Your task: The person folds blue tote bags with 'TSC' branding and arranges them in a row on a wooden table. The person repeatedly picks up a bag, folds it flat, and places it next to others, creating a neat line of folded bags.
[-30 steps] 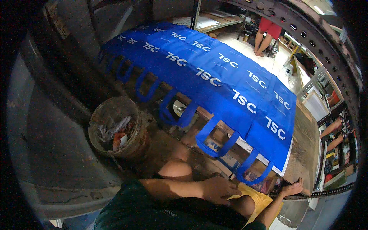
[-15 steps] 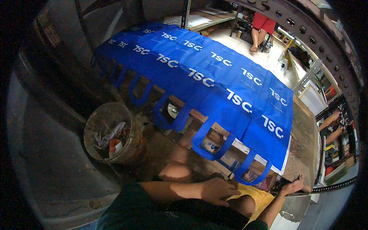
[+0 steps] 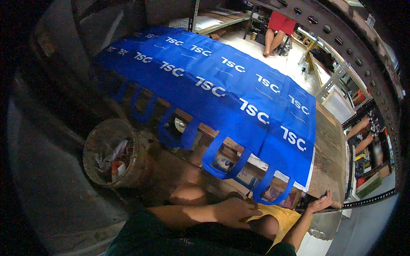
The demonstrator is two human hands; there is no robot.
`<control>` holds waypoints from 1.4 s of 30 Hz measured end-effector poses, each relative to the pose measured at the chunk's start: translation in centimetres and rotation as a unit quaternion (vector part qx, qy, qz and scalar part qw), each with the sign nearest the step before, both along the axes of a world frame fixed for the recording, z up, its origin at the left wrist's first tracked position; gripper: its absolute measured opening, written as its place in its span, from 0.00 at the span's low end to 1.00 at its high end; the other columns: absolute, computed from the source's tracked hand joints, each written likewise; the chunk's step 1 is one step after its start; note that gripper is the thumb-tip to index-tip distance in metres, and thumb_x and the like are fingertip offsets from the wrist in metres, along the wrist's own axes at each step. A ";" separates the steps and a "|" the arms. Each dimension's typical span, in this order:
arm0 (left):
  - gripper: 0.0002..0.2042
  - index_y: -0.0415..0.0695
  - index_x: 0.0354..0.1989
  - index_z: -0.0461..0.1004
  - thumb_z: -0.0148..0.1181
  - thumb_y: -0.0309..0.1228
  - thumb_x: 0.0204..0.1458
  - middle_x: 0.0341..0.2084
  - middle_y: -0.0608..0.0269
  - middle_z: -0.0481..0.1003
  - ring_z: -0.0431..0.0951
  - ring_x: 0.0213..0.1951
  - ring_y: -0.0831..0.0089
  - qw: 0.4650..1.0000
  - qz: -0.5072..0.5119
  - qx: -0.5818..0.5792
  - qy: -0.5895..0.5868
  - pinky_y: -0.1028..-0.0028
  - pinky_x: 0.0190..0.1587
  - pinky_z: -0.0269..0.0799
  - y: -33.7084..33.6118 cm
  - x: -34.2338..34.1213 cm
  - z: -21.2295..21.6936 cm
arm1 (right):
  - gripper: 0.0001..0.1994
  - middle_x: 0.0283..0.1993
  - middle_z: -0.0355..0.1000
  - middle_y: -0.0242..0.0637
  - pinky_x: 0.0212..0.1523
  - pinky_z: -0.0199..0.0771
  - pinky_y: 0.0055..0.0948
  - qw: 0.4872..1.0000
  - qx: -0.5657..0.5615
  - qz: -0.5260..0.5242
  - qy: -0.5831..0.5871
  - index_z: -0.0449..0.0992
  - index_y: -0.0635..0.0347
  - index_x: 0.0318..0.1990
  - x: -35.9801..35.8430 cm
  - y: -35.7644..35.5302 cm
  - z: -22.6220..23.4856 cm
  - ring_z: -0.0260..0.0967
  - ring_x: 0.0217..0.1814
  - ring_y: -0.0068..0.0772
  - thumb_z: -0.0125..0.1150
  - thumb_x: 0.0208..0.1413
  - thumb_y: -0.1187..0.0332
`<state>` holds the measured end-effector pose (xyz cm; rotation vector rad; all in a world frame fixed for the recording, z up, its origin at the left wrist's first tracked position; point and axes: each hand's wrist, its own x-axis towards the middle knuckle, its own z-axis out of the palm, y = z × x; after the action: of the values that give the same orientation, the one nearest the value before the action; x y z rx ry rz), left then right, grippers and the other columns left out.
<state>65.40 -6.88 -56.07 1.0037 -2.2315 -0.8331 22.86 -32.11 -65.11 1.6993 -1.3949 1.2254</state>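
Blue bags with white print lie overlapping in a long row on a wooden table. Their handles hang over the near edge. My left hand rests across my lap beside my bare knee, fingers loosely spread, holding nothing I can see. By the table's near right corner is my right hand, wrist bent and fingers outstretched, off the bags. Whether it touches the edge is hard to tell. A yellow cloth lies between my knee and right forearm.
A dirty bucket with rubbish inside stands at the left. Boxes sit below the tabletop. A perforated metal beam crosses the upper right. Beyond the table stands a person in red shorts; another person's arm shows at right.
The whole view has shifted, so the bags, bucket and table appear farther left. The bags keep their arrangement. My right hand's fingers look slightly more bent; my left hand stays on my lap.
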 end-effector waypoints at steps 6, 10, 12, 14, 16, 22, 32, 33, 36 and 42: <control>0.27 0.47 0.56 0.63 0.57 0.44 0.48 0.39 0.53 0.70 0.74 0.41 0.55 1.000 -0.001 0.014 -0.010 0.60 0.39 0.72 0.2 -0.2 -0.2 | 0.25 0.51 0.69 0.44 0.62 0.46 0.47 1.000 0.007 -0.001 -0.009 0.73 0.64 0.44 1.0 0.7 0.6 0.62 0.56 0.45 0.30 0.64 0.55; 0.28 0.47 0.57 0.63 0.57 0.45 0.48 0.38 0.53 0.71 0.74 0.40 0.55 1.000 0.004 -0.026 0.002 0.60 0.40 0.72 0.0 -0.4 -0.4 | 0.24 0.52 0.69 0.44 0.63 0.46 0.47 1.000 0.008 -0.004 -0.006 0.72 0.64 0.45 0.3 0.5 0.2 0.62 0.56 0.45 0.31 0.64 0.55; 0.28 0.47 0.57 0.63 0.57 0.44 0.48 0.38 0.53 0.71 0.74 0.40 0.55 1.000 0.004 -0.012 -0.022 0.60 0.40 0.72 0.2 -0.2 0.3 | 0.23 0.52 0.69 0.44 0.63 0.46 0.47 1.000 0.016 -0.003 -0.007 0.72 0.64 0.45 0.5 0.6 0.6 0.62 0.56 0.45 0.31 0.64 0.56; 0.28 0.47 0.57 0.63 0.57 0.44 0.47 0.38 0.53 0.71 0.74 0.40 0.55 1.000 0.003 -0.019 0.004 0.59 0.41 0.72 0.0 -0.3 -0.6 | 0.23 0.52 0.69 0.44 0.63 0.46 0.46 0.999 0.031 -0.005 -0.012 0.72 0.64 0.45 1.7 1.1 1.2 0.62 0.56 0.44 0.31 0.64 0.57; 0.28 0.48 0.57 0.63 0.58 0.43 0.47 0.37 0.52 0.71 0.74 0.40 0.54 1.000 -0.002 -0.013 0.011 0.59 0.41 0.72 0.1 -0.4 -0.2 | 0.22 0.52 0.69 0.44 0.63 0.46 0.46 1.000 0.025 -0.016 -0.009 0.72 0.64 0.45 1.8 1.5 1.2 0.62 0.56 0.44 0.32 0.64 0.58; 0.29 0.47 0.57 0.63 0.58 0.43 0.47 0.36 0.52 0.71 0.74 0.39 0.53 1.000 -0.012 0.003 -0.008 0.59 0.41 0.72 0.0 -0.4 0.0 | 0.20 0.52 0.69 0.43 0.63 0.46 0.47 1.000 0.009 -0.001 -0.015 0.72 0.64 0.45 2.8 1.7 1.7 0.63 0.56 0.44 0.35 0.63 0.59; 0.28 0.49 0.58 0.62 0.57 0.45 0.48 0.37 0.51 0.72 0.74 0.40 0.52 0.998 -0.017 0.024 -0.049 0.59 0.42 0.72 0.1 -0.4 0.3 | 0.20 0.50 0.70 0.44 0.63 0.45 0.48 1.000 0.000 -0.003 -0.019 0.73 0.63 0.45 1.7 1.3 0.9 0.63 0.55 0.45 0.34 0.63 0.60; 0.28 0.49 0.58 0.62 0.57 0.46 0.48 0.38 0.51 0.72 0.74 0.40 0.52 0.997 -0.019 0.034 -0.062 0.59 0.42 0.72 0.2 -0.3 0.7 | 0.20 0.50 0.70 0.45 0.63 0.45 0.48 1.000 0.009 -0.010 -0.021 0.73 0.63 0.45 2.2 1.5 1.2 0.62 0.56 0.45 0.34 0.63 0.60; 0.28 0.51 0.58 0.63 0.56 0.47 0.49 0.37 0.51 0.72 0.74 0.39 0.52 0.998 -0.014 0.038 -0.046 0.58 0.42 0.71 0.1 -0.2 0.5 | 0.20 0.51 0.69 0.44 0.63 0.45 0.48 0.999 0.017 -0.010 -0.024 0.73 0.63 0.45 2.9 1.8 1.7 0.61 0.57 0.45 0.34 0.63 0.61; 0.28 0.51 0.58 0.63 0.55 0.49 0.50 0.37 0.51 0.72 0.74 0.39 0.52 0.996 -0.025 0.050 -0.064 0.58 0.42 0.71 -0.1 -0.2 1.2 | 0.18 0.50 0.69 0.43 0.63 0.44 0.48 0.999 0.015 -0.015 -0.038 0.73 0.62 0.44 3.7 2.2 2.4 0.62 0.57 0.44 0.35 0.62 0.62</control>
<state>65.24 -7.03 -54.87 1.0796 -2.3515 -0.9329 26.57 -29.88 -62.70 1.6625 -1.4848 1.2706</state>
